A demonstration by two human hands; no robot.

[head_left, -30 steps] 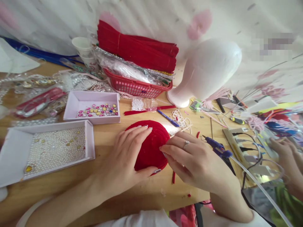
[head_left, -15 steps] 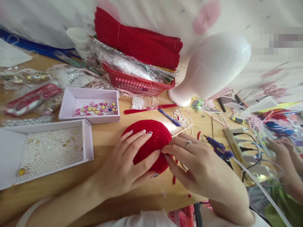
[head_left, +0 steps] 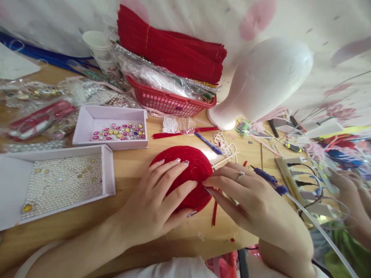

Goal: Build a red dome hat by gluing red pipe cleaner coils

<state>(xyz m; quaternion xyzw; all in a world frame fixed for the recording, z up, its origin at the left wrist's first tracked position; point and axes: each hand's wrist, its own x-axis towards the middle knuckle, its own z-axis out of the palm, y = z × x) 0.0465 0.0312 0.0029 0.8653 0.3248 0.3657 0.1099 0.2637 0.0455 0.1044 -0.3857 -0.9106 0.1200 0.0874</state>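
Observation:
A round red coil (head_left: 199,166), fuzzy like wound chenille stems, lies on the wooden table in front of me. My left hand (head_left: 162,193) rests spread over its left side, fingertips on the top and thumb along the near edge. At the right side of the coil, my right hand (head_left: 243,193) has thumb and forefinger pinched together against it. Whether a loose strip end is between those fingertips is hidden. A short red strip (head_left: 215,213) lies on the table just under the right hand, and a thin wooden stick (head_left: 224,160) pokes out beyond it.
A blue glue gun (head_left: 268,178) and power strip (head_left: 290,179) lie to the right. White boxes of gems (head_left: 110,146) and pearls (head_left: 108,187) stand left. Behind are a red basket (head_left: 174,104) with red stems and a white head form (head_left: 266,77). Another person's hands (head_left: 348,189) are far right.
The view has shifted slightly. Both hands keep nearly the same place on the red coil; the right fingertips are a little farther from the left forefinger.

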